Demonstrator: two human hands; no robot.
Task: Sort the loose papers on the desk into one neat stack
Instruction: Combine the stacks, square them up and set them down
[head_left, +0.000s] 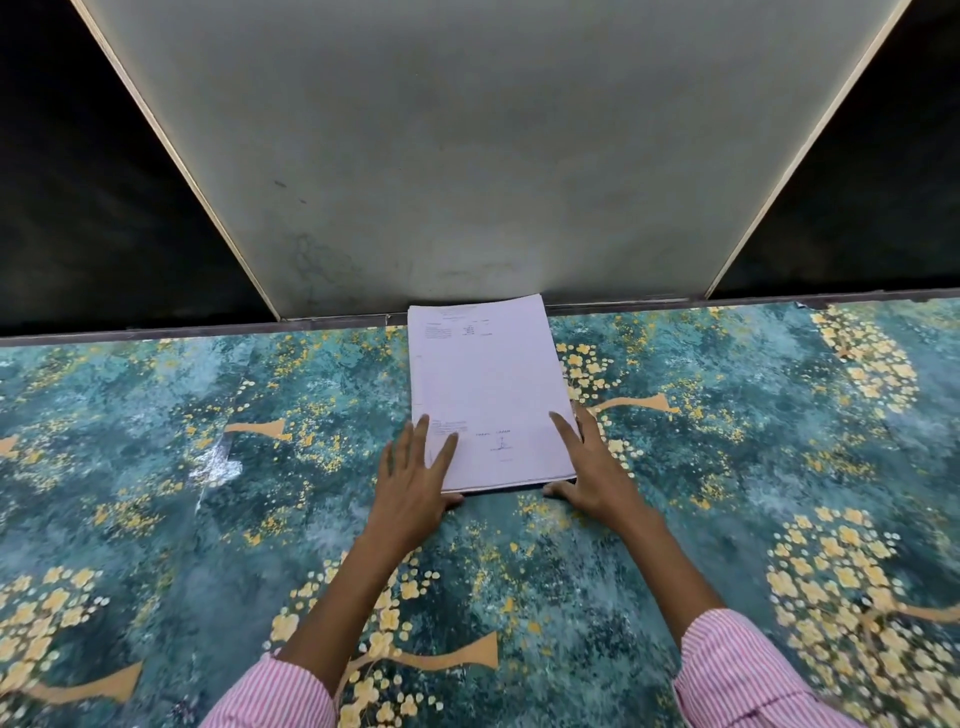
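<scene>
Head: teal floral desk cover (156, 519), paper stack (488, 384), grey panel (493, 156) behind.

I read soft, even, cool-tinted light. The grey panel (467, 130) is brightest up top and dims toward its base; either side falls to near black. A glare patch (218, 465) sits on the desk cover (156, 389), left of centre. The desk's far edge bows with lens distortion. The stack of papers (483, 374) takes a lilac cast, its print unreadable. The striped sleeves (275, 691) at the near edge smear.
</scene>
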